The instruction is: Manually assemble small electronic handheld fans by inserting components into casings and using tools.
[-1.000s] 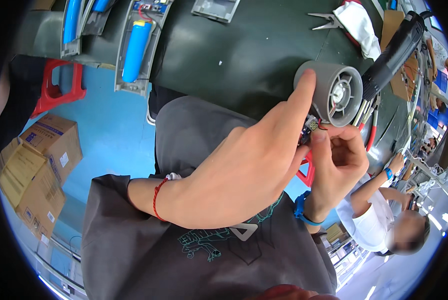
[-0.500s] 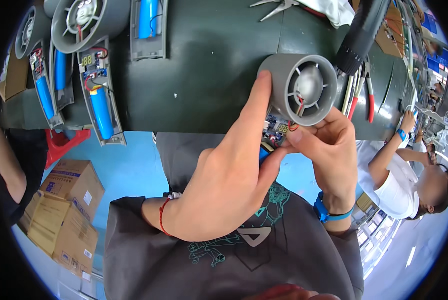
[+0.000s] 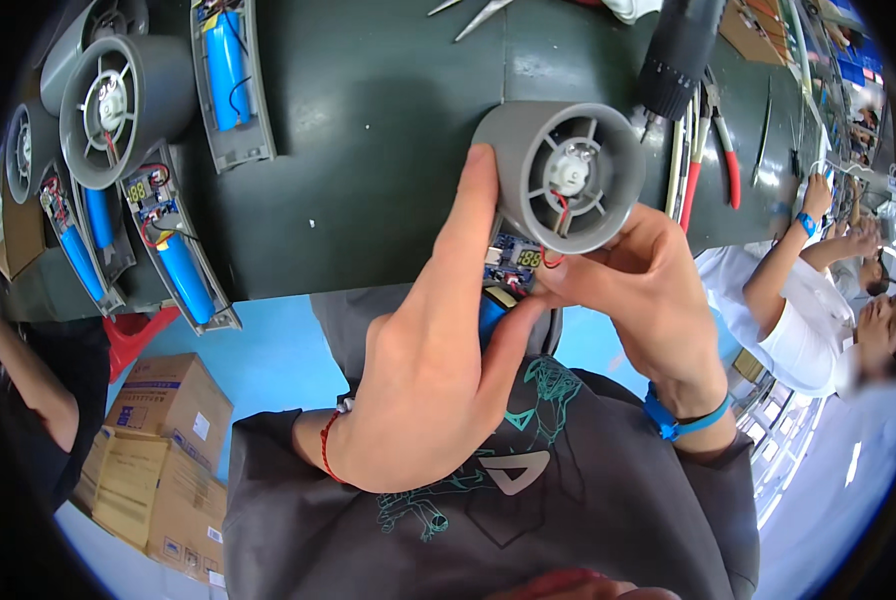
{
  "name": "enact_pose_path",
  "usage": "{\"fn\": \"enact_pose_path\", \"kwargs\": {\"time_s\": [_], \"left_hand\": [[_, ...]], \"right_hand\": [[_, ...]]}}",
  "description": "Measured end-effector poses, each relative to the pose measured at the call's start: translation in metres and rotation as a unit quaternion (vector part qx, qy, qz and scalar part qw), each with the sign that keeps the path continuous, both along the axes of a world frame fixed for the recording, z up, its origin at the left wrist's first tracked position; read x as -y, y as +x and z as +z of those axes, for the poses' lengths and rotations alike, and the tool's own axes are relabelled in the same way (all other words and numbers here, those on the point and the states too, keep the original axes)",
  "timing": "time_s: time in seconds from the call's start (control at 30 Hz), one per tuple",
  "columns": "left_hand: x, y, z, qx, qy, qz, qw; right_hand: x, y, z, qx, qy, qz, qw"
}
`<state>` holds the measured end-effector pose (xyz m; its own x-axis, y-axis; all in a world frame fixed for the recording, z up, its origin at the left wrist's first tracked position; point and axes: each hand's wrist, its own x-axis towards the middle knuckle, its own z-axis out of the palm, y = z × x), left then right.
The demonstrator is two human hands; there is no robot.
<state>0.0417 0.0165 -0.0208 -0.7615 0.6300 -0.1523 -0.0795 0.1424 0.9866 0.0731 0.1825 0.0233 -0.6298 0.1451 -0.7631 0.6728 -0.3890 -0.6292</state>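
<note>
A half-built handheld fan [image 3: 516, 150] is between my hands, its round grey housing facing me. Inside it, a pale motor [image 3: 571, 172] sits among spokes, with red wires running down. Below the housing, a circuit board [image 3: 508, 256] with a small digit display and part of a blue battery [image 3: 492, 318] show. My left hand [image 3: 418, 340] closes on the fan from the left, index finger up along the housing and thumb across the lower part. My right hand [image 3: 658, 290] pinches near the board and wires at the housing's lower edge; its other fingertips are hidden behind.
Other half-built fans [image 3: 133, 110] and a grey handle shell with a blue battery [image 3: 230, 75] lie at the left of the dark table [image 3: 388, 190]. A black screwdriver [image 3: 680, 65] hangs right of the fan, near red-handled pliers [image 3: 728, 165]. Cartons [image 3: 168, 480] and co-workers flank me.
The whole view has shifted, so the table's things sit lower and further left. The fan housing faces me more squarely, its motor showing more clearly. Both hands keep their grip.
</note>
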Motion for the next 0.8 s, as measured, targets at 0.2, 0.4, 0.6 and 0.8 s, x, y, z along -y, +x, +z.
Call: {"fn": "enact_pose_path", "kwargs": {"time_s": [0.2, 0.4, 0.6, 0.8], "left_hand": [[0.001, 0.000, 0.003, -0.001, -0.042, -0.005, 0.999], [0.003, -0.008, 0.002, -0.019, -0.016, -0.010, 1.000], [0.002, -0.008, 0.009, -0.012, -0.048, -0.004, 0.999], [-0.002, -0.008, 0.013, -0.037, -0.063, -0.017, 0.997]], "right_hand": [[0.000, -0.004, 0.002, -0.022, 0.002, 0.024, 0.999], [0.002, 0.015, -0.008, -0.076, -0.007, 0.017, 0.997], [0.008, 0.007, -0.008, -0.053, -0.015, -0.017, 0.998], [0.002, 0.006, -0.009, -0.046, -0.024, 0.013, 0.999]]}}
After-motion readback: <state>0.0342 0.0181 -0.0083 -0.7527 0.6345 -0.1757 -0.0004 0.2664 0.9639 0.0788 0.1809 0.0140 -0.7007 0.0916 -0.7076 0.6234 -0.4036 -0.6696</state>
